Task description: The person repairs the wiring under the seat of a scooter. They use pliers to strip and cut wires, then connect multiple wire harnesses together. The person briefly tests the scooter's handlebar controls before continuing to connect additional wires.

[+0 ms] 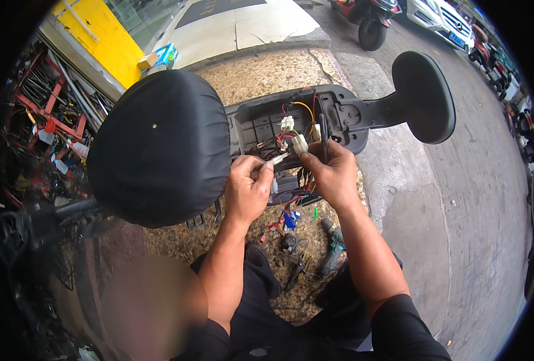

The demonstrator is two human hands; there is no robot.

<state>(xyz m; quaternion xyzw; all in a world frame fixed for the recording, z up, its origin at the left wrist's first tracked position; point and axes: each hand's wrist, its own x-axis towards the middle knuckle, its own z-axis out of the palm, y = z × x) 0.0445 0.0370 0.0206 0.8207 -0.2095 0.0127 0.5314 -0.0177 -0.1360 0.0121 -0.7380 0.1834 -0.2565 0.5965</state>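
left hand (248,189): fingers curled in, thumb and forefinger closed in a pinch on a slim white plug (279,159).
right hand (337,177): thumb and forefinger closed on a wider white plug (299,144); how the other fingers sit is hard to tell.
held plugs: near each other over the black tray (264,120), the slim one to the left and a little closer to the person.
third white plug (287,123): just beyond the wider one, on wires.
yellow wire (306,107): arched across the tray's far part, beside red wires.
seat (159,144): big, black and rounded, at the tray's left end.
backrest (423,96): black, on an arm at the tray's right end.
blue connector (290,221): among wires, on the person's side of the tray.
drill (334,246): on the speckled ground, below the right hand.
rack (50,99): red, far left, crowded with tools.
street: a scooter (371,31) and a white car (438,21), upper right.
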